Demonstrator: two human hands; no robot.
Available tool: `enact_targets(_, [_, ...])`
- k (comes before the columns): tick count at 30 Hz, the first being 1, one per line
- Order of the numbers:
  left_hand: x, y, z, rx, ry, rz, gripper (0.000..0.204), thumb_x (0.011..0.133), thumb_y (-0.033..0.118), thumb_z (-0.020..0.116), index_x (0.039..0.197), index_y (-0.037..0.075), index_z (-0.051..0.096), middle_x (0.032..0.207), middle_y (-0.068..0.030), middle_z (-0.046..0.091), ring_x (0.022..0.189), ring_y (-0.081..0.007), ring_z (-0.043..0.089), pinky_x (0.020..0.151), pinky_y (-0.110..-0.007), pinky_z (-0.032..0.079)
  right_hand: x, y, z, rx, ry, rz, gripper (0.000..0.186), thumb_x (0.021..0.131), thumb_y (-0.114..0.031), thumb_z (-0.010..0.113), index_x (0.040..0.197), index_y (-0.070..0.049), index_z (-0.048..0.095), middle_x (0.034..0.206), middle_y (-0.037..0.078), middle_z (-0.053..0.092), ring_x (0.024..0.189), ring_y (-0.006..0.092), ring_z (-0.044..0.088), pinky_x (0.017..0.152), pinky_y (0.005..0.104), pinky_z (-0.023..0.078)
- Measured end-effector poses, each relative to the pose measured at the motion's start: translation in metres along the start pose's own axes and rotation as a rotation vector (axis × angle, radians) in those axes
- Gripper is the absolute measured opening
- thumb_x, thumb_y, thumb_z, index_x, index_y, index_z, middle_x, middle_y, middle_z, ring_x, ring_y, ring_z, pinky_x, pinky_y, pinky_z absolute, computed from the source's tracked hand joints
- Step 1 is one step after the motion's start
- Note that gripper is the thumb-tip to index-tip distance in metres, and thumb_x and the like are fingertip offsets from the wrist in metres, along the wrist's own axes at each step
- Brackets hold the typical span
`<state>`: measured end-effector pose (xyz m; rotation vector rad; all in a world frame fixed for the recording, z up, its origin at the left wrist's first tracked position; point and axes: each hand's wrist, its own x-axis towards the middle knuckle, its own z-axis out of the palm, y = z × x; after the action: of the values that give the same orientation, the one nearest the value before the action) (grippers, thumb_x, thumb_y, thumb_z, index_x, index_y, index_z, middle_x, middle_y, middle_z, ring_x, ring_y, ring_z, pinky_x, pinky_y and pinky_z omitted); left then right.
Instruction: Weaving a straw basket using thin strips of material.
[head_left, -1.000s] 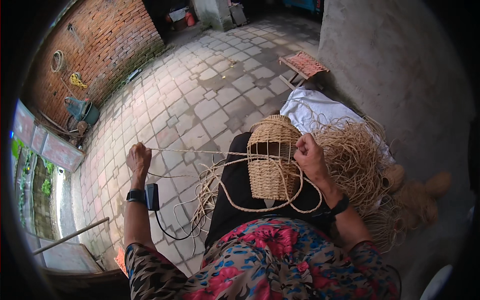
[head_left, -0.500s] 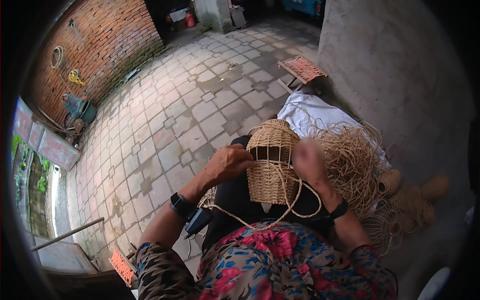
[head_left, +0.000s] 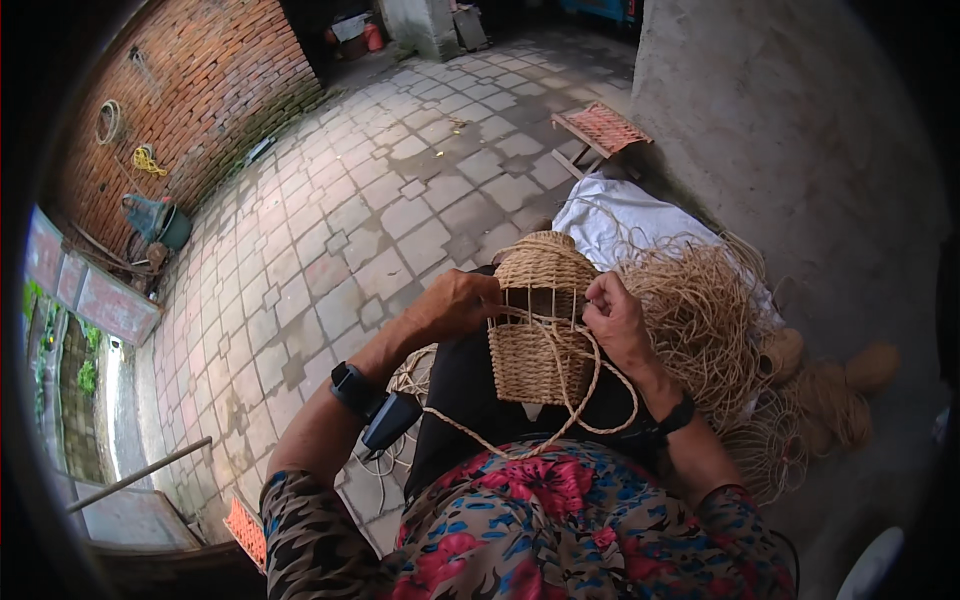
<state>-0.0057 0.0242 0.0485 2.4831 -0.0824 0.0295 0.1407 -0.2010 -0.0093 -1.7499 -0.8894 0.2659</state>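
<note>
A woven straw-coloured basket [head_left: 540,365] lies on my lap, with an open band of upright ribs in its upper middle. A long twisted cord [head_left: 630,390] crosses that band and hangs in loops over the front and lap. My left hand [head_left: 465,300] has its fingers curled at the left edge of the band; what they grip is hidden. Beside the right edge of the band, my right hand [head_left: 612,318] pinches the cord, its fingertips close to the ribs.
Tangled cord [head_left: 690,320] on a white sack [head_left: 625,200] and fibre bundles [head_left: 830,400] lie right. A woven-seat stool [head_left: 600,130] stands ahead by a grey wall [head_left: 780,140]. A brick wall [head_left: 200,70] with a bucket [head_left: 170,225] is left, beyond paving [head_left: 350,200].
One second ago my left hand held cord stretched far out to the left. It has moved right to the basket's edge, and that stretched length is gone. My right hand stays near the band.
</note>
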Motion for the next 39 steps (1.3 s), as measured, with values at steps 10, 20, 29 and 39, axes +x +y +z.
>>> enact_targets(10, [-0.001,0.009,-0.003,0.213,0.084,0.110,0.011,0.084,0.016,0.064,0.088,0.005,0.067,0.082,-0.0096,0.066,0.070,-0.0306,0.063,0.063,-0.040,0.049,0.001,-0.006,0.001,-0.034,-0.020,-0.023,0.017,0.078,0.002,0.058,0.093,-0.004,0.051,0.070,0.006,0.052,0.063,0.0151,0.054,0.060,0.0290,0.047])
enact_targets(20, [0.012,0.041,0.001,0.426,0.212,0.111,0.007,0.080,0.011,0.063,0.080,0.004,0.064,0.073,-0.0109,0.060,0.064,-0.0311,0.061,0.056,-0.040,0.048,0.001,-0.005,-0.001,-0.030,0.010,-0.068,0.017,0.077,0.002,0.057,0.092,-0.004,0.050,0.071,0.008,0.055,0.063,0.0192,0.059,0.060,0.0311,0.048])
enact_targets(29, [-0.131,-0.111,-0.079,0.357,0.602,-0.542,0.020,0.086,0.022,0.064,0.083,0.003,0.067,0.068,-0.0131,0.064,0.060,-0.0274,0.060,0.057,-0.037,0.045,0.005,0.004,-0.004,0.000,-0.019,-0.041,0.017,0.076,0.000,0.059,0.089,-0.005,0.050,0.061,0.006,0.050,0.055,0.0174,0.053,0.055,0.0329,0.044])
enact_targets(39, [-0.549,-0.162,-0.175,0.678,1.028,-1.217,0.026,0.087,0.026,0.057,0.083,0.001,0.061,0.072,-0.0081,0.056,0.062,-0.0219,0.052,0.060,-0.037,0.042,0.010,0.008,-0.002,0.093,-0.047,-0.070,0.015,0.076,0.000,0.058,0.088,-0.003,0.051,0.063,0.005,0.051,0.057,0.0125,0.050,0.056,0.0299,0.044])
